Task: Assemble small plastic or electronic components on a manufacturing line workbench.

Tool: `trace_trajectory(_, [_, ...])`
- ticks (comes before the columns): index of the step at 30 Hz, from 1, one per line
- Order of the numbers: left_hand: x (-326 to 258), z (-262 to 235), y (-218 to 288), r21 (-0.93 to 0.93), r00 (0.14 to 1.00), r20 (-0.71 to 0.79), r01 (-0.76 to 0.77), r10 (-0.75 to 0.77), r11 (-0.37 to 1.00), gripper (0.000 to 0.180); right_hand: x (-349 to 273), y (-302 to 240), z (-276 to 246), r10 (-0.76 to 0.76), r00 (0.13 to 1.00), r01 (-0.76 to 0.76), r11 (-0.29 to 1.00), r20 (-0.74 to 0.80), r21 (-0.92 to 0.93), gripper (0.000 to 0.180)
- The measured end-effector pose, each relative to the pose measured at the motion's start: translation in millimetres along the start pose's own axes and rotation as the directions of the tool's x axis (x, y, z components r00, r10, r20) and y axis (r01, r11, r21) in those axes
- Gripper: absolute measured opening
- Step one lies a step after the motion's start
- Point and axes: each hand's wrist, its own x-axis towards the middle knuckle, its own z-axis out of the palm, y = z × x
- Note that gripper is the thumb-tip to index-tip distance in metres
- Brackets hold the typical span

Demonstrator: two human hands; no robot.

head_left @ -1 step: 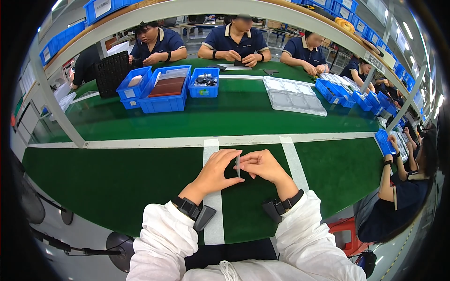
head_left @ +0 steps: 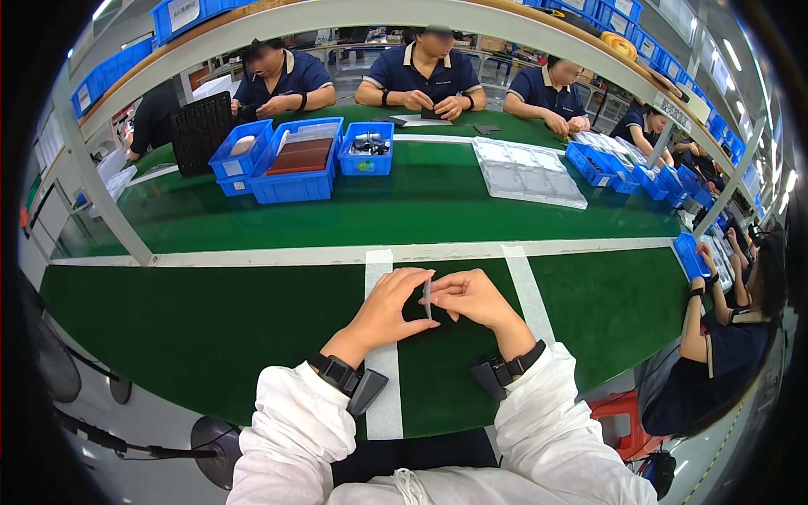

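Note:
Above the dark green mat (head_left: 210, 328), a thin, pale grey flat piece (head_left: 428, 300) stands upright, seen almost edge-on. My left hand (head_left: 389, 305) grips it by its far and near edges, fingers on top and thumb below. From the other side comes my right hand (head_left: 471, 296), its thumb and fingers drawn together against the piece's right face. Whatever the right fingertips pinch there is hidden. Each wrist wears a black strap with a dark box, below white sleeves.
Beyond a white rail (head_left: 320, 254) lies a shiny green belt with blue bins (head_left: 295, 187) and clear trays (head_left: 530, 177). White tape strips (head_left: 530, 295) cross the mat. Several co-workers sit opposite; another person (head_left: 707, 362) sits close at right. A shelf beam (head_left: 505, 18) spans overhead.

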Motion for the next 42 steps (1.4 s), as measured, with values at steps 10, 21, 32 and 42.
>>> trace_trajectory(10, [-1.3, 0.5, -1.3, 0.021, 1.0, -0.002, -0.015, 0.015, 1.0, 0.071, 0.5, 1.5, 1.7, 0.004, 1.0, -0.004, 1.0, -0.003, 0.009, 0.026])
trace_trajectory(21, [-0.8, -0.5, 0.4, 0.03, 1.0, 0.003, -0.013, 0.013, 0.999, 0.071, 1.3, 3.6, 1.1, -0.004, 1.0, 0.004, 1.0, 0.0, 0.011, 0.025])
trace_trajectory(32, [-1.5, 0.9, -1.4, 0.082, 1.0, -0.019, -0.007, 0.008, 0.997, 0.072, 7.3, 17.3, 23.6, -0.119, 0.984, 0.117, 0.993, -0.13, -0.024, 0.016])
trace_trajectory(42, [-0.7, 1.4, -1.0, 0.066, 0.998, -0.055, 0.017, -0.014, 0.998, 0.069, 5.6, 11.7, 26.3, -0.082, 0.986, 0.087, 0.996, -0.145, 0.03, 0.022])
